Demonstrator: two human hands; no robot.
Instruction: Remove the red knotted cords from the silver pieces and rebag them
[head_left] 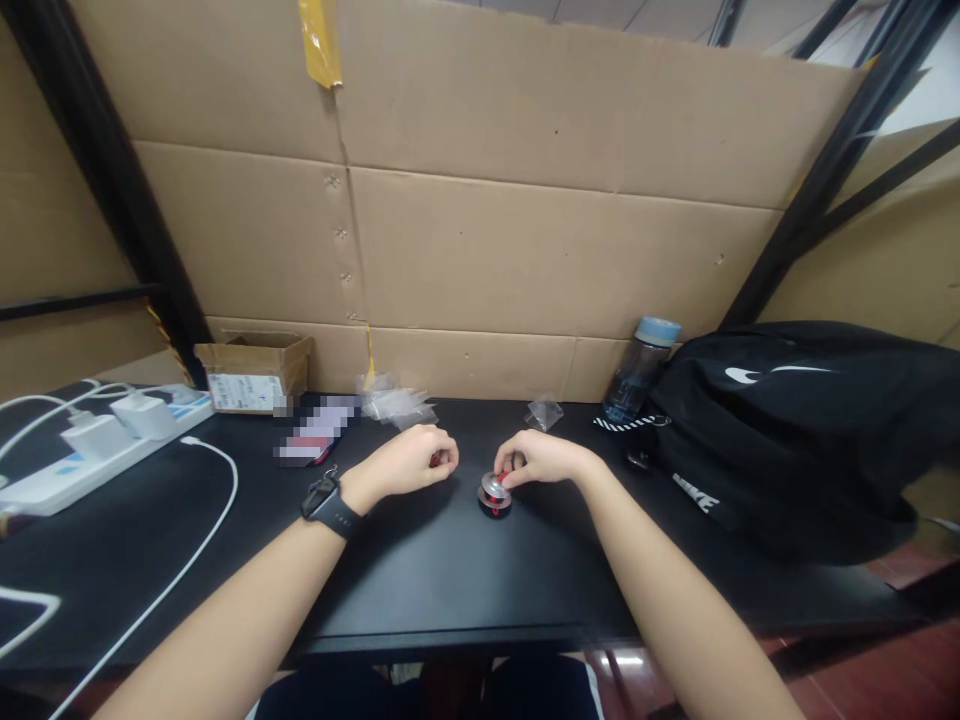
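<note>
My right hand (536, 460) is closed, thumb and fingertips gripping the upper side of a small round yo-yo-like object (494, 493). It has silver discs, a dark base and red parts, and sits on the black table (420, 580). Something red also shows between those fingers. To the left and apart from it, my left hand (416, 462) is curled shut above the table. A bit of red peeks out from its fingers, too hidden to name. A black watch (330, 503) is on my left wrist.
Clear plastic bags (397, 403) and another small bag (544, 412) lie behind my hands. A phone (319, 430), an opened carton (255, 370) and a white power strip (112, 445) with cables are left. A bottle (637, 370) and black backpack (787, 450) stand right; cardboard (487, 250) walls the back.
</note>
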